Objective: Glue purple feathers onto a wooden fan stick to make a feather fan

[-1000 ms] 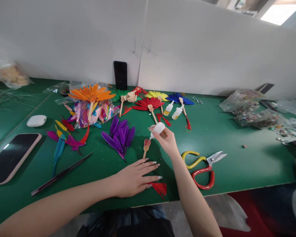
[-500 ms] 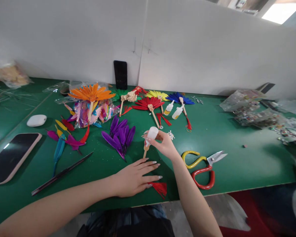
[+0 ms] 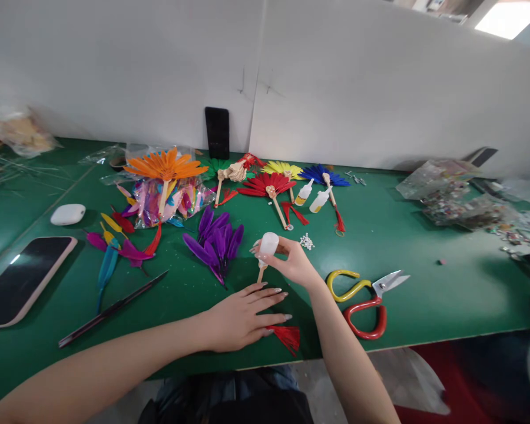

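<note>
The right hand [image 3: 287, 259] clasps a white bottle [image 3: 268, 242], tipped downward at the upper end of a wooden stick [image 3: 260, 274] on a green desk [image 3: 433, 253], apparently for aim. The left hand [image 3: 242, 318] lies flat, fingers parted, over the stick, presumably steadying it. Purple feathers [image 3: 216, 241] sit near, seemingly for easy reach.

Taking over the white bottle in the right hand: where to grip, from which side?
Take the white bottle by its wide, rounded base, probably from above: that end is turned up and uncovered, while the right hand holds it lower down and the narrow end points down toward the wooden stick.
</note>
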`<state>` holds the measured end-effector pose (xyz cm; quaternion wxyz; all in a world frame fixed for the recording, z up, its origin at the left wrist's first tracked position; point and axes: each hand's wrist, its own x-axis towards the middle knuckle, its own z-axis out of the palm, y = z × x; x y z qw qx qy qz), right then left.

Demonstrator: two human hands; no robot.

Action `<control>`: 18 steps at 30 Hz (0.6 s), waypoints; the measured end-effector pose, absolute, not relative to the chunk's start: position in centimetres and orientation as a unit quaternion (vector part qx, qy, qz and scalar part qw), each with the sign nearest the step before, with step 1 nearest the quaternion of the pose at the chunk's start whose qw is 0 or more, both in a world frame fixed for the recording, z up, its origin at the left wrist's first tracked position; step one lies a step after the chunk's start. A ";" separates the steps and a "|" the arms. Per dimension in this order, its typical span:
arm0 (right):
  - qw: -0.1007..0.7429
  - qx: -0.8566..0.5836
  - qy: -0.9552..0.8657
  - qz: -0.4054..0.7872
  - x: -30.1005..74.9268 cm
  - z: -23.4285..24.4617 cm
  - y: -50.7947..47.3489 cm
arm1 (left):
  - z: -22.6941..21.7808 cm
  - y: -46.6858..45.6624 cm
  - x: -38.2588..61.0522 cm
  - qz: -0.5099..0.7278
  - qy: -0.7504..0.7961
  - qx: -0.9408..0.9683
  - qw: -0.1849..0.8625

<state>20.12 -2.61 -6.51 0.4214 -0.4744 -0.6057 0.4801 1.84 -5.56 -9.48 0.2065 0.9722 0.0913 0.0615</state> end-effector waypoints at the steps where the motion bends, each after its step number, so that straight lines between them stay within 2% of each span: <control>1: 0.419 -0.474 -0.606 0.481 20.1 -6.5 -2.6 | -9.5 -5.6 1.8 0.062 0.092 0.972 0.205; 6: 0.441 -0.504 -0.591 0.450 20.5 -7.0 -2.3 | -9.6 -5.6 1.8 0.073 0.090 0.973 0.197; 11: 0.497 -0.575 -0.568 0.317 21.3 -7.5 -1.8 | -9.6 -5.6 1.8 0.069 0.093 0.975 0.190; 14: 0.510 -0.539 -0.564 0.362 21.2 -7.2 -1.9 | -9.5 -5.6 1.8 0.070 0.090 0.975 0.190; 18: 0.467 -0.476 -0.581 0.466 20.7 -6.8 -2.3 | -9.4 -5.6 1.8 0.075 0.089 0.975 0.190</control>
